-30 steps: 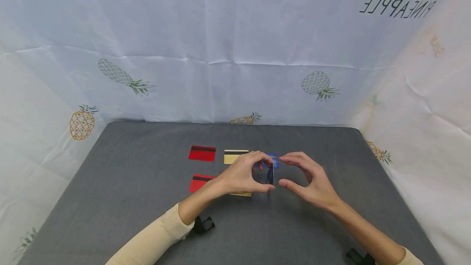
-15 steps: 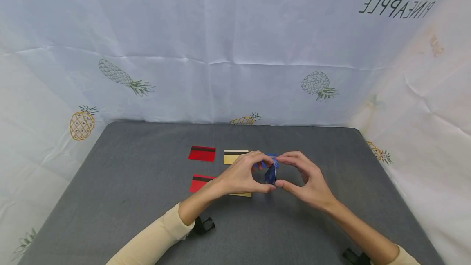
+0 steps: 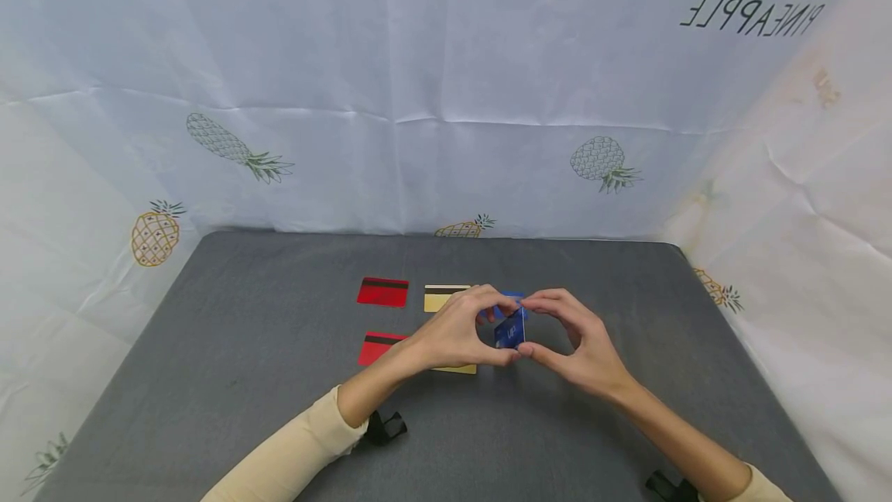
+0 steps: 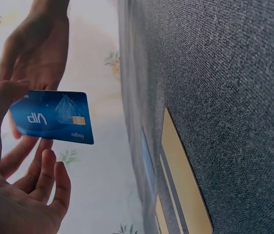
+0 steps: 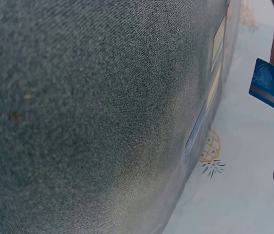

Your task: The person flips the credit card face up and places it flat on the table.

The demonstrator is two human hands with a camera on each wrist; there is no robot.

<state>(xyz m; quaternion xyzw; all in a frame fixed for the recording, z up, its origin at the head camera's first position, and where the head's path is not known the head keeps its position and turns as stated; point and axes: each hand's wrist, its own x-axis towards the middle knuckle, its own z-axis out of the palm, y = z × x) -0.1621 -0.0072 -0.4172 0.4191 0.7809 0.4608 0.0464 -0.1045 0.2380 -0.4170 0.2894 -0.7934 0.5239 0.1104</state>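
Fingers (image 3: pixel 519 349) pinch one of two blue cards (image 3: pixel 510 329).

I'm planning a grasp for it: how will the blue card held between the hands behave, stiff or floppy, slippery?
The blue card looks flat and unbent while pinched at its edges, so probably stiff. It is thin, so likely light. Its glossy face suggests it could slip between the left hand and right hand.

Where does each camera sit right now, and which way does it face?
Head: above, looking forward and down at the grey table; shows both forearms, left hand and right hand holding the blue card.
Left wrist: beside the left hand, looking along the table; shows the card's printed face.
Right wrist: low over the table, fingertips at the frame's edge.
Shared: the blue card.
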